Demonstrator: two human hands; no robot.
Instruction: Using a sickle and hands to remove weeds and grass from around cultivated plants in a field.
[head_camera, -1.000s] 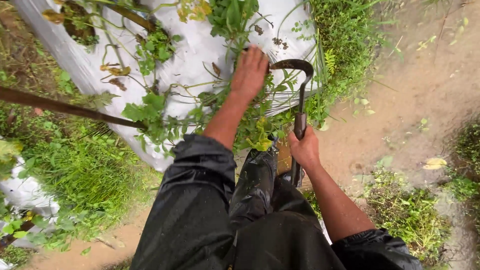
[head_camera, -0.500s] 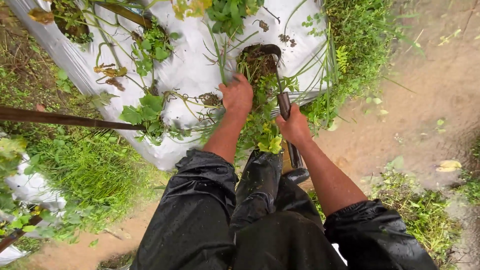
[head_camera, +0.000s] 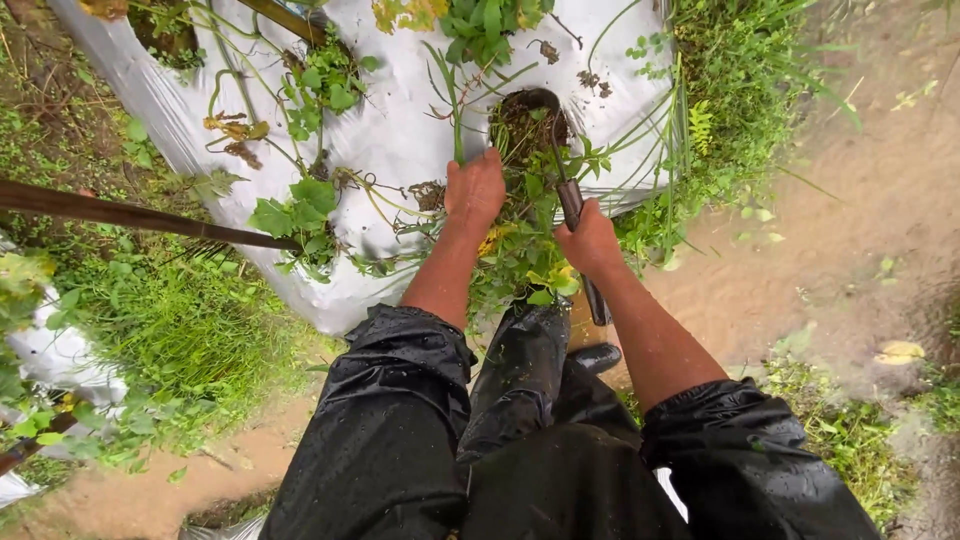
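Note:
My right hand (head_camera: 590, 240) is shut on the wooden handle of a sickle (head_camera: 565, 165), whose curved dark blade hooks around a planting hole (head_camera: 520, 125) in the white plastic mulch sheet (head_camera: 400, 120). My left hand (head_camera: 475, 190) grips a clump of long green weeds (head_camera: 455, 110) growing at the edge of that hole. More leafy weeds (head_camera: 520, 255) lie between my two forearms. Both arms wear wet black rain sleeves pushed up above the elbow.
A dark pole (head_camera: 130, 215) runs across the left side over thick grass (head_camera: 170, 330). Muddy brown path (head_camera: 820, 240) lies to the right and below. My black rubber boot (head_camera: 520, 370) stands beneath my arms. Vines with broad leaves (head_camera: 300, 205) sprawl over the sheet.
The sickle blade has come down from above the sheet into the planting hole. My left hand moved from flat on the sheet to gripping the weeds beside the hole.

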